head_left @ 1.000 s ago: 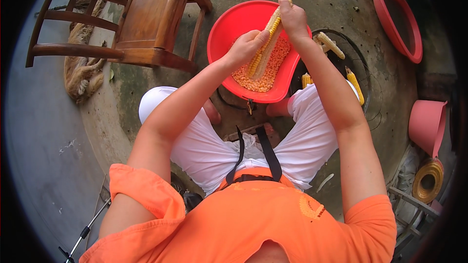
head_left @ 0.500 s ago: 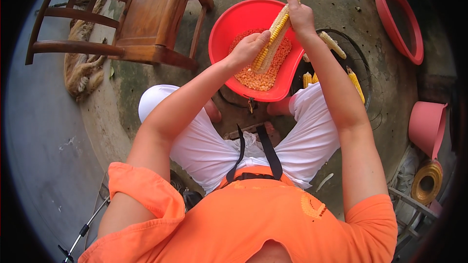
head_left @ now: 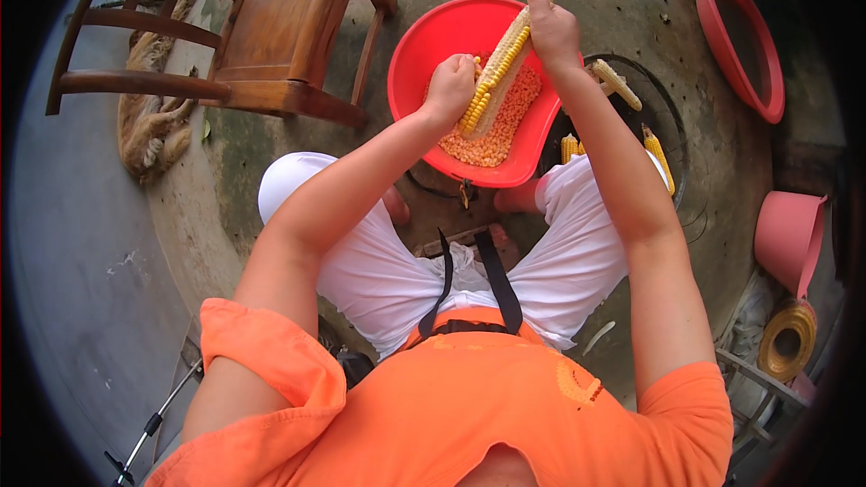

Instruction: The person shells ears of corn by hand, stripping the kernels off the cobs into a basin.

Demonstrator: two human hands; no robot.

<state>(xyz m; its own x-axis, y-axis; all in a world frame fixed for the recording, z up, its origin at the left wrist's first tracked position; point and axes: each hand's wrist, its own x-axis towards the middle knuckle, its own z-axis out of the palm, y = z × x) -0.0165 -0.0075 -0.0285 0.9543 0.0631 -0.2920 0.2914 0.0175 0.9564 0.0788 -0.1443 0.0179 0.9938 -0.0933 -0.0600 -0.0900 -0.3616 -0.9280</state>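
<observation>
My right hand (head_left: pixel 553 32) is closed round the upper end of a partly stripped corn cob (head_left: pixel 495 81), thumb pointing up along it. Yellow kernels remain in a band down the cob, with pale bare core beside it. My left hand (head_left: pixel 452 87) is curled at the cob's left side; a bit of yellow shows at its fingertips, but what it holds is mostly hidden. Below both hands stands a red plastic basin (head_left: pixel 417 47), with loose orange kernels (head_left: pixel 492 146) heaped in it.
Beside the basin lie a bare cob (head_left: pixel 617 86) and yellow corn cobs (head_left: pixel 659 157). A wooden chair (head_left: pixel 275 32) stands at the left, with a furry animal (head_left: pixel 153 126) lying behind it. At the right are a red tub (head_left: pixel 741 45) and a pink bucket (head_left: pixel 787 236).
My left hand has come off the cob's face to its left side and curled up. The cob stays in my right hand, nearly in place.
</observation>
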